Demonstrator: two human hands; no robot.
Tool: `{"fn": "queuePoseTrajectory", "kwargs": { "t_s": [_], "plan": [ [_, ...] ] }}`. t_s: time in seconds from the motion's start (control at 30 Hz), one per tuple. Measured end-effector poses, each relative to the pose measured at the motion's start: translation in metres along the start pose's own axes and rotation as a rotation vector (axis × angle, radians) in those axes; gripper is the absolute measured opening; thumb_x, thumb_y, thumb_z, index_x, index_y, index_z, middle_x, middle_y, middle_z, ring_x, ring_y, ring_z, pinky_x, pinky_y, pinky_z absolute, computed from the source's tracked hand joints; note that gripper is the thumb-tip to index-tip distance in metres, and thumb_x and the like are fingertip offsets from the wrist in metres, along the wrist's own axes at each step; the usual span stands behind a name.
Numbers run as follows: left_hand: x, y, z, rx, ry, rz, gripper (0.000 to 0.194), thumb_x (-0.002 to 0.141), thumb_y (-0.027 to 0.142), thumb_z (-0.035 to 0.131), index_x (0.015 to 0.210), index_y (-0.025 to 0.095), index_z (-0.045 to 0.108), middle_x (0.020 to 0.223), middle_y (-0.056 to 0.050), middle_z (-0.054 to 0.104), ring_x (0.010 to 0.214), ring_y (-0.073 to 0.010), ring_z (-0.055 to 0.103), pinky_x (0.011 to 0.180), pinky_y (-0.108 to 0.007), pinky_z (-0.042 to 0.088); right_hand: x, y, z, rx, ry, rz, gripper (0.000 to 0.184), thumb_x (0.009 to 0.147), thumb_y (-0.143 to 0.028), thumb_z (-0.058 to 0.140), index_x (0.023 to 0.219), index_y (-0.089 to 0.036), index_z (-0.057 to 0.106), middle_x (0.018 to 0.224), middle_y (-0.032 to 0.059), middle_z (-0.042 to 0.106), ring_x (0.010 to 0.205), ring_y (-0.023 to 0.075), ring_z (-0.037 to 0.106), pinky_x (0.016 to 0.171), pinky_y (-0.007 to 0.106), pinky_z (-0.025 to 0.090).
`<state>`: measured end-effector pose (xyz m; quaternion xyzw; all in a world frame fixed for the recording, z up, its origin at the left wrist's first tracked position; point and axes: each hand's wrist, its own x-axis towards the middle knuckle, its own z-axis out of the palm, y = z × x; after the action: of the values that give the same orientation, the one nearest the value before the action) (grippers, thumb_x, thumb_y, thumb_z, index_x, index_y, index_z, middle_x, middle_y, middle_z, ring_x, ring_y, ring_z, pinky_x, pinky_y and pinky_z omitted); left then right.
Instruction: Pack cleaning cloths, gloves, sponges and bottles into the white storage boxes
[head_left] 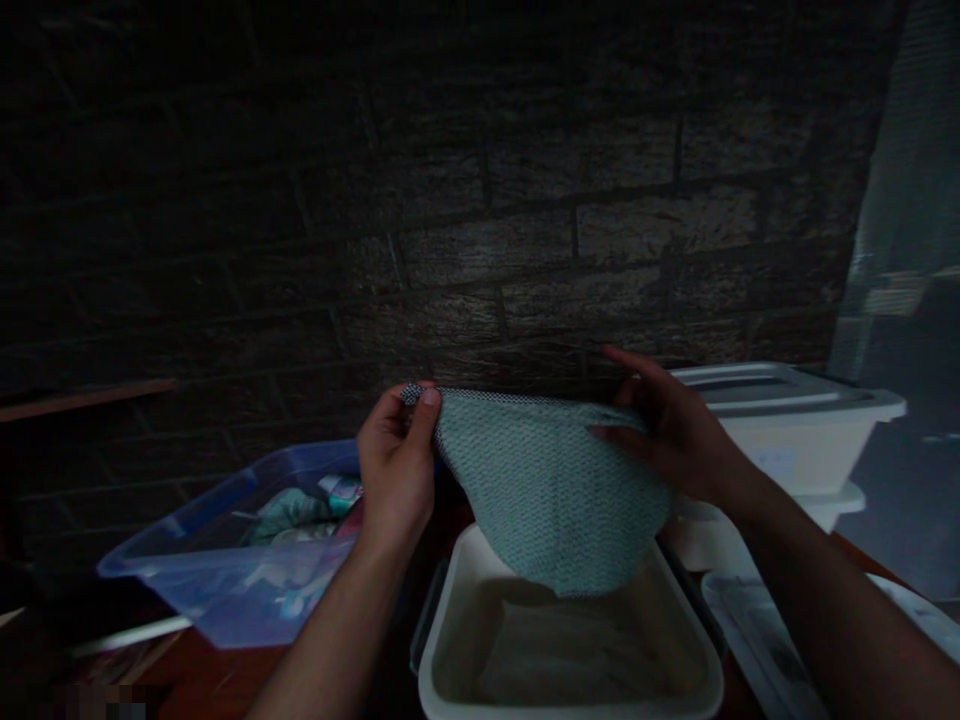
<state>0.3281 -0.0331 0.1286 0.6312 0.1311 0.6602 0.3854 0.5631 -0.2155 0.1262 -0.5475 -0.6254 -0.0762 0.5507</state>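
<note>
A green textured cloth (555,480) with a black-and-white checked edge is spread between my hands. It hangs above a white rectangular container (442,640), overlapping its far rim. My left hand (401,460) pinches the cloth's upper left corner, thumb in front. My right hand (667,430) is at the upper right edge, its thumb across the front of the cloth and its index finger raised away; the other fingers are partly hidden and slightly blurred. Inside the container, the pale bottom shows, with a flat shape that is hard to make out.
To the left stands a translucent blue bin (225,590) with crumpled cloths and packets in it. White lidded boxes (795,440) are stacked at the right. A clear plastic lid (757,630) lies near my right forearm. A dark brick wall (525,230) rises behind.
</note>
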Motion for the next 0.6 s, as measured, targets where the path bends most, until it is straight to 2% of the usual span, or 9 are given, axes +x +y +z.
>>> {"fn": "queuePoseTrajectory", "kwargs": {
  "t_s": [0.07, 0.1, 0.17, 0.27, 0.33, 0.4, 0.47, 0.6],
  "plan": [
    [0.001, 0.001, -0.001, 0.088, 0.006, 0.041, 0.019, 0.092, 0.039, 0.067, 0.102, 0.024, 0.067, 0.093, -0.001, 0.066, 0.081, -0.0156, 0.061, 0.069, -0.023, 0.047, 0.001, 0.002, -0.002, 0.028, -0.063, 0.105, 0.040, 0.081, -0.040, 0.081, 0.117, -0.023, 0.073, 0.081, 0.0000, 0.061, 0.072, 0.0170, 0.055, 0.063, 0.027, 0.042],
    [0.000, 0.002, -0.002, 0.122, 0.004, 0.061, 0.018, 0.091, 0.039, 0.067, 0.100, 0.023, 0.067, 0.092, -0.001, 0.066, 0.081, -0.0159, 0.061, 0.068, -0.023, 0.047, 0.001, 0.002, -0.004, 0.063, -0.092, 0.163, 0.028, 0.081, -0.043, 0.080, 0.097, -0.021, 0.077, 0.075, -0.0007, 0.060, 0.068, 0.0158, 0.053, 0.059, 0.027, 0.039],
    [-0.001, 0.003, -0.001, 0.144, -0.014, 0.075, 0.016, 0.091, 0.039, 0.067, 0.098, 0.024, 0.066, 0.087, 0.000, 0.065, 0.078, -0.0160, 0.061, 0.065, -0.023, 0.046, 0.000, 0.001, -0.006, 0.214, -0.117, 0.268, 0.030, 0.082, -0.048, 0.079, 0.075, -0.019, 0.072, 0.067, -0.0021, 0.057, 0.061, 0.0132, 0.049, 0.055, 0.025, 0.035],
    [-0.002, 0.004, 0.001, 0.084, -0.076, 0.015, 0.017, 0.091, 0.040, 0.067, 0.098, 0.025, 0.064, 0.077, 0.002, 0.063, 0.065, -0.0148, 0.057, 0.057, -0.023, 0.044, -0.002, -0.003, -0.007, 0.553, -0.107, 0.351, 0.030, 0.084, -0.047, 0.078, 0.078, -0.020, 0.066, 0.068, -0.0036, 0.055, 0.059, 0.0113, 0.047, 0.055, 0.024, 0.036],
    [-0.002, 0.003, 0.001, 0.056, -0.116, -0.036, 0.018, 0.091, 0.042, 0.067, 0.097, 0.026, 0.064, 0.071, 0.003, 0.060, 0.058, -0.0139, 0.054, 0.052, -0.023, 0.041, -0.002, -0.006, -0.004, 0.667, -0.111, 0.367, 0.028, 0.087, -0.045, 0.075, 0.081, -0.020, 0.063, 0.070, -0.0037, 0.054, 0.061, 0.0111, 0.047, 0.057, 0.024, 0.037],
    [-0.002, 0.002, 0.001, 0.048, -0.151, -0.079, 0.020, 0.091, 0.045, 0.066, 0.095, 0.026, 0.063, 0.068, 0.004, 0.058, 0.055, -0.0134, 0.051, 0.050, -0.023, 0.038, -0.001, -0.007, -0.001, 0.597, -0.085, 0.338, 0.029, 0.090, -0.045, 0.071, 0.081, -0.020, 0.062, 0.070, -0.0037, 0.053, 0.061, 0.0110, 0.046, 0.057, 0.024, 0.036],
    [-0.001, -0.001, 0.000, 0.022, -0.164, -0.108, 0.022, 0.092, 0.047, 0.065, 0.091, 0.025, 0.061, 0.065, 0.004, 0.056, 0.054, -0.0132, 0.050, 0.049, -0.023, 0.037, 0.001, -0.005, 0.002, 0.403, -0.026, 0.272, 0.030, 0.092, -0.047, 0.069, 0.080, -0.019, 0.064, 0.070, -0.0028, 0.054, 0.063, 0.0118, 0.047, 0.056, 0.024, 0.035],
    [0.001, -0.004, -0.003, -0.008, -0.094, -0.071, 0.023, 0.092, 0.047, 0.065, 0.089, 0.026, 0.056, 0.065, 0.005, 0.055, 0.054, -0.0135, 0.051, 0.051, -0.024, 0.039, 0.002, 0.001, 0.003, 0.049, 0.117, 0.210, 0.034, 0.088, -0.051, 0.071, 0.081, -0.018, 0.071, 0.066, -0.0010, 0.057, 0.060, 0.0137, 0.047, 0.053, 0.026, 0.033]
  ]
}}
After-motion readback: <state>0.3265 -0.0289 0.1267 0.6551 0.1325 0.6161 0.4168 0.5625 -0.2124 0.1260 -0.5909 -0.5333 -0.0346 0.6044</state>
